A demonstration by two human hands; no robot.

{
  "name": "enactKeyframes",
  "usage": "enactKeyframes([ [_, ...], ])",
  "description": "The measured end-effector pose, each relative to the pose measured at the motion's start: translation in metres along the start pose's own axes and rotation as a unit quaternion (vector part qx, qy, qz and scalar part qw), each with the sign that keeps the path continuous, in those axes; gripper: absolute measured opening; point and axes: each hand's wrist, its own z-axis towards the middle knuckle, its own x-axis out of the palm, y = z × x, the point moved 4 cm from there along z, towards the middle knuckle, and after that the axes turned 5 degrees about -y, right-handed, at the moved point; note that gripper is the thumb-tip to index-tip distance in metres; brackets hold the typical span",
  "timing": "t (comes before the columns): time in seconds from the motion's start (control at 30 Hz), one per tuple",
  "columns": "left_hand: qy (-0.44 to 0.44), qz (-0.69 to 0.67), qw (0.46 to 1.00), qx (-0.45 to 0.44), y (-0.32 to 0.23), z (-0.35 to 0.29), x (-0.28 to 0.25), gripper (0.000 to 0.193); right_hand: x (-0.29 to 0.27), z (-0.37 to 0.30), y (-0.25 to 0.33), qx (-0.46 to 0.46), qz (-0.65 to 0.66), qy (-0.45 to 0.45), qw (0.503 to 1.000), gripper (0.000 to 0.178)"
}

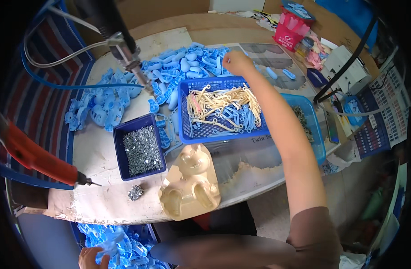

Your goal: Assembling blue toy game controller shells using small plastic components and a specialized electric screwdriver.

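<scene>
My right arm stretches across the table. My right hand (pixel 237 62) is at the right end of a heap of small blue plastic shell parts (pixel 187 62), its fingers curled closed; what they hold, if anything, is hidden. Low at the left, my left hand (pixel 92 258) is closed around a blue plastic part (pixel 110 247) over a bin of similar blue pieces (pixel 133 240). Below my right forearm, a blue basket (pixel 184 112) holds cream and blue ring-ended plastic links (pixel 228 101). A clear tan moulded tray (pixel 192 168) with rounded hollows sits at the near table edge.
A dark blue tray (pixel 163 168) of small metal screws stands left of the moulded tray, with a screw clump (pixel 135 193) nearby. A red screwdriver (pixel 44 157) and a metal-tipped tool (pixel 124 49) hang at left. A translucent blue tub (pixel 319 130) and pink bucket (pixel 288 31) stand right.
</scene>
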Motion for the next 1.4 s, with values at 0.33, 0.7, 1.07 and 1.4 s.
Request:
enactKeyframes([
  [0.33,-0.028,-0.1,0.987,0.125,-0.076,0.056,0.016,0.049,0.07,0.026,0.015,0.043,-0.149,0.132,0.979,0.029],
  [0.7,-0.194,-0.304,0.84,0.405,-0.258,0.129,0.023,0.045,-0.081,-0.1,0.074,-0.13,0.374,0.432,0.81,0.024],
  [1.07,-0.265,-0.239,0.777,0.518,-0.264,0.113,0.065,0.044,-0.025,-0.037,0.046,-0.047,0.359,0.238,0.901,0.03],
  [1.4,-0.311,-0.079,0.805,0.499,-0.228,0.099,0.085,0.04,0.069,0.035,0.045,-0.118,-0.042,-0.044,0.991,0.049],
])
